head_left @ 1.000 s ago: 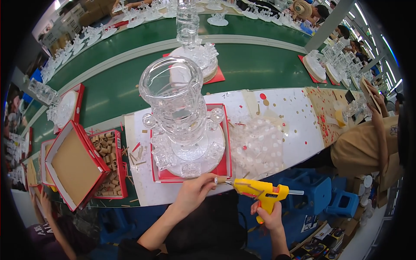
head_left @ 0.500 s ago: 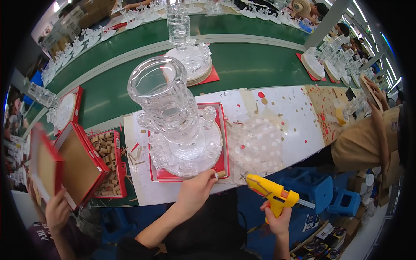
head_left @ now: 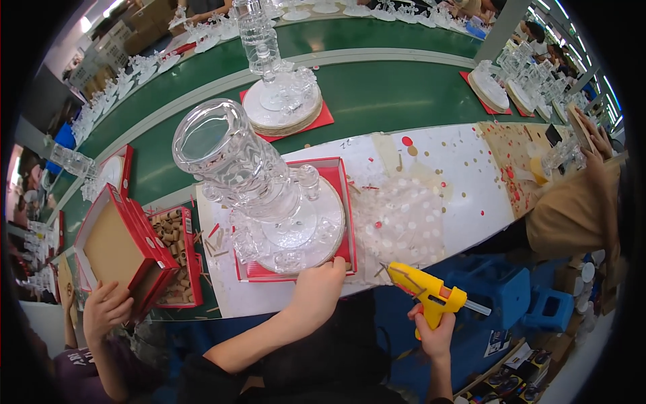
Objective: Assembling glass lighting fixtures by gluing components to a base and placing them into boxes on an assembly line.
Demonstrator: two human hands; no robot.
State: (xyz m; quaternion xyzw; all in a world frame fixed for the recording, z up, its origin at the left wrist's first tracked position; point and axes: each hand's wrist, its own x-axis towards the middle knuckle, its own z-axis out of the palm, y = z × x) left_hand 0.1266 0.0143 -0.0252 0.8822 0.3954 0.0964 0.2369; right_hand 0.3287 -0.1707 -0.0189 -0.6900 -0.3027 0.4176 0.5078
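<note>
In front of me a tall clear glass-like vessel stands on a round white base inside a shallow red box. My left hand reaches to the box's near right corner, its fingers closed around a small tan cardboard tube that is mostly hidden. To the right, my right hand grips a yellow glue gun by its handle. Its nozzle points up and left, off the table's near edge, and a clear glue stick sticks out of its back.
Left of the box lies a red tray of cardboard tubes, beside stacked red boxes at a co-worker's hand. Another person works at far right. Polka-dot film covers part of the table; blue stools stand below.
My left hand has moved slightly up and right with the tube, onto the box corner. The glue gun has shifted a little right. The left co-worker's raised red box has come down onto the stack.
</note>
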